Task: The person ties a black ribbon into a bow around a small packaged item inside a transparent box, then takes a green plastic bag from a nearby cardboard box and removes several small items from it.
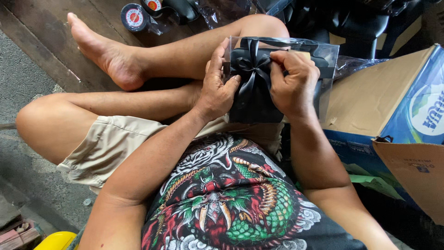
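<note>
Box [253,99], black and single, sat half inside one clear plastic sleeve [323,55], held up over the person's crossed legs, just in front of the right knee. One black ribbon bow [252,62] was tied across its front, the loops near the top edge and one tail hanging down the face.

Two hands worked on it. The left hand [216,90] gripped the box's left edge: its fingers ran upright along the side with the tips at the sleeve's top corner, and the thumb pressed across onto the front, touching the ribbon beside the knot. The forearm came up from the lower left, wrist bent slightly inward. The right hand [292,85] covered the right half of the box, knuckles toward the camera, fingers curled tight together; its thumb and forefinger pinched at the ribbon beside the bow. That forearm rose steeply from the lower right, close against the body.

One cardboard carton [365,102], blue printed on its side and with flaps open, stood just right of the hands, near the right arm. More crumpled clear plastic [356,62] lay on top of it, touching the sleeve's edge. Two tape rolls [134,17] with red and white centres lay on the wooden boards [32,28] beyond the bare foot [106,53], well apart from the box. One yellow rounded object [55,240] showed at the bottom left corner.
</note>
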